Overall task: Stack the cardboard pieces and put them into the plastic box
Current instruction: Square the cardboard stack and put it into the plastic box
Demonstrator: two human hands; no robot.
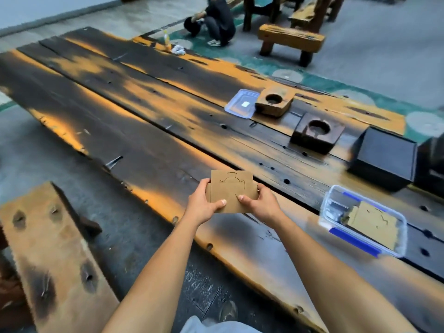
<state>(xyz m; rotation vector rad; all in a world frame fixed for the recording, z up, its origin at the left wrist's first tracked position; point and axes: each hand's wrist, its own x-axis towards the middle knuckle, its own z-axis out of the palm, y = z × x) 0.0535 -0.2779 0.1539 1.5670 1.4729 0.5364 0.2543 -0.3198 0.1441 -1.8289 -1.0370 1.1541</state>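
Both hands hold a small stack of brown cardboard pieces [231,188] above the near edge of the dark wooden table [144,131]. The top piece has a curved cut-out pattern. My left hand [203,204] grips the stack's left side, thumb on top. My right hand [260,204] grips the right side, thumb on top. To the right stands a clear plastic box [336,200] with blue clips, open, with cardboard pieces [373,221] lying inside it. The box's clear lid [236,106] lies farther back on the table.
Two wooden blocks with round holes [274,102] [317,132] sit behind the box, and a black box [384,157] stands at the right. A wooden bench [48,248] is at my lower left. A person [216,20] crouches on the floor beyond the table.
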